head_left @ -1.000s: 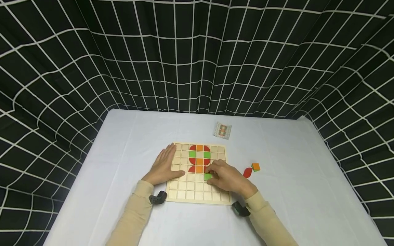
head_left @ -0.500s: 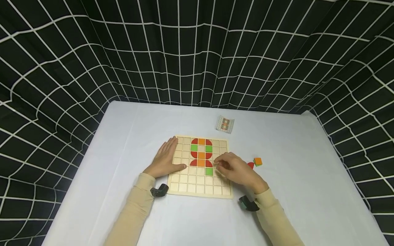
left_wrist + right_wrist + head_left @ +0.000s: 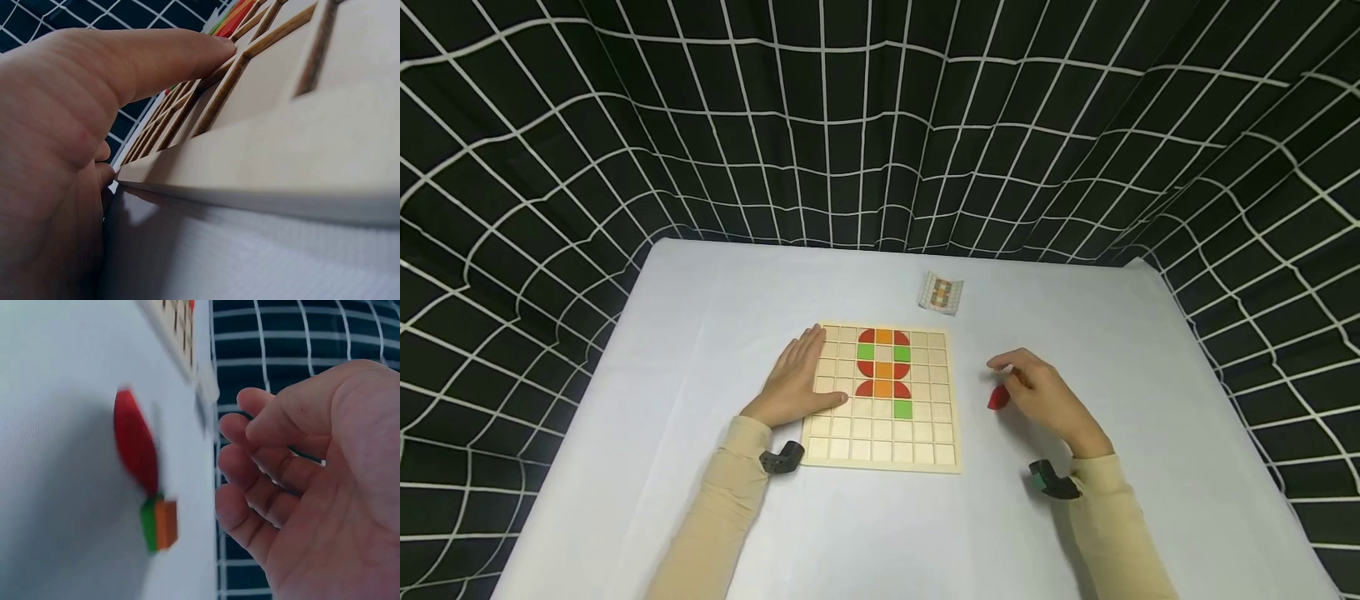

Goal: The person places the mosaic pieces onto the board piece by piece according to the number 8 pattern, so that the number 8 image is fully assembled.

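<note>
A wooden grid board point(image 3: 917, 433) lies on the white table with red curved pieces, orange squares and green squares set in its upper middle columns. Lower down, one green square point(image 3: 902, 409) sits in a cell under the right red piece. Along the board's left edge rests my left hand point(image 3: 792, 383), its thumb point(image 3: 181, 57) reaching over onto the grid. My right hand point(image 3: 1051, 402) hovers right of the board, fingers loosely bent and holding nothing. Just beside and below it are a red leaf-shaped piece point(image 3: 134, 440), an orange square point(image 3: 167, 524) and a green piece point(image 3: 149, 524), the last two hidden in the head view.
A small printed card point(image 3: 941, 293) with a coloured grid pattern lies behind the board. A white cloth covers the table point(image 3: 700, 308), and a black curtain point(image 3: 850, 125) with white grid lines hangs around its back and sides.
My right hand has let go of the green square on the board and moved right, over the loose pieces. The left hand has stayed on the board's left edge.
</note>
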Motion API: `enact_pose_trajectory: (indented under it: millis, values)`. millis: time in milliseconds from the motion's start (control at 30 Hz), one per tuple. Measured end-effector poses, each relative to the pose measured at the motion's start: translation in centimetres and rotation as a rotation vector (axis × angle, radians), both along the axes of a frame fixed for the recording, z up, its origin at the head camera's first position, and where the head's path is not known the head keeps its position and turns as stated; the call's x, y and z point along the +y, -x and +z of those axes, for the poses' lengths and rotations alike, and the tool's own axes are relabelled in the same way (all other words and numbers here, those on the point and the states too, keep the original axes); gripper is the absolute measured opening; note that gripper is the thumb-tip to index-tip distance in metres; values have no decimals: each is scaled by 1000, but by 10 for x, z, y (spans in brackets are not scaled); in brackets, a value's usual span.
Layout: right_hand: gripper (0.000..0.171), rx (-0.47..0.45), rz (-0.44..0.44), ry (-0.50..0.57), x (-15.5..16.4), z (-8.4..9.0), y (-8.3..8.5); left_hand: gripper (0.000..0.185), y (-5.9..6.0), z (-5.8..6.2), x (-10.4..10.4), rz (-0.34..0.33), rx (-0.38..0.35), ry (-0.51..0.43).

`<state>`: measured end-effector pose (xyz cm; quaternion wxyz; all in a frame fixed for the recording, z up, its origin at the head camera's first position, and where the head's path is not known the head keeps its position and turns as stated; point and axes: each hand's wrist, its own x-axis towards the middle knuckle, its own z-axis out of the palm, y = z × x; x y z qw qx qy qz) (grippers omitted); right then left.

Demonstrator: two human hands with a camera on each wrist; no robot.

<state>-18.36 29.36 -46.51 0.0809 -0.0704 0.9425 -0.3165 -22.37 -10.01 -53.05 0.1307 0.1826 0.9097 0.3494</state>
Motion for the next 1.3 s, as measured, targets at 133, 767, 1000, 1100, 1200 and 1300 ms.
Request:
enact_pose_trajectory:
  millis: [133, 767, 1000, 1100, 1200, 1300]
  values:
    - [32, -44, -54, 30, 22, -6, 4, 119, 1, 0, -1, 5, 7, -7]
    - [25, -43, -66, -5, 46, -28, 0, 118, -6, -6, -5, -32, 21, 30]
    - [17, -41, -99, 9, 47, -29, 5, 116, -3, 0, -8, -35, 61, 41]
    - [18, -75, -74, 4, 50, -27, 2, 117, -4, 0, -8, -32, 52, 34]
    - [28, -119, -57, 6, 54, -24, -3, 117, -5, -1, -6, -39, 49, 25]
    - [39, -145, -49, 11, 56, -21, -9, 117, -5, -2, -3, -43, 51, 18]
